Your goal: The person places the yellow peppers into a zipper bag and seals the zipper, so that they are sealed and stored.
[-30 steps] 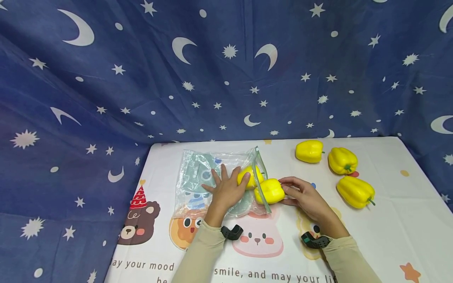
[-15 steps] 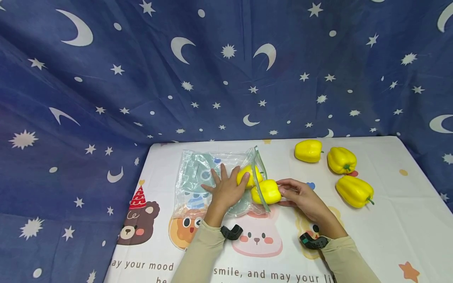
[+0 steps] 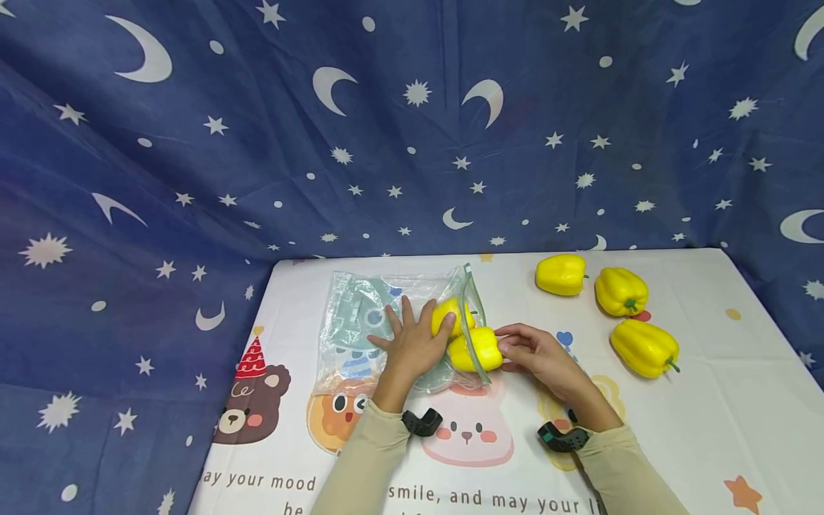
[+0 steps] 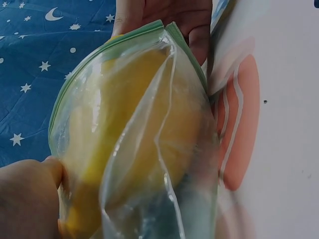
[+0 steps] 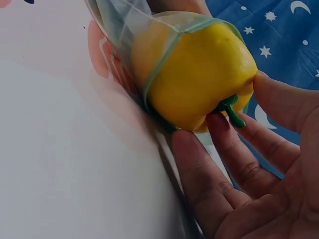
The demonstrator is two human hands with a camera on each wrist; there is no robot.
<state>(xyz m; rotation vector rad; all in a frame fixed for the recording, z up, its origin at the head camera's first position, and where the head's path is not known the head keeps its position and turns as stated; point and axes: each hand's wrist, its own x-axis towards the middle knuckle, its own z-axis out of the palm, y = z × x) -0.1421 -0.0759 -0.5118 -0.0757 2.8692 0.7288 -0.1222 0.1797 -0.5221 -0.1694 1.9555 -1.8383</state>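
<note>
A clear zip bag (image 3: 354, 322) with a green-edged mouth lies flat, its mouth toward the right. Inside, near the mouth, is one yellow bell pepper (image 3: 445, 315). A second yellow bell pepper (image 5: 204, 74) sits partly in the mouth, its green stem end outside. My right hand (image 3: 541, 357) holds that stem end between thumb and fingertips. Fingers spread, my left hand (image 3: 415, 349) rests on top of the bag, thumb beside the inner pepper. The left wrist view shows the green bag rim (image 4: 70, 82) arched over the yellow shapes.
Three more yellow peppers lie at the back right: one pepper (image 3: 561, 275) farthest back, another pepper (image 3: 621, 292) beside it, a third pepper (image 3: 645, 348) closer. A printed white cloth (image 3: 721, 400) covers the table. A starry blue curtain (image 3: 399, 179) stands behind.
My right hand has moved left, and the pepper it holds has slid farther into the bag's mouth. The left hand has stayed nearly still.
</note>
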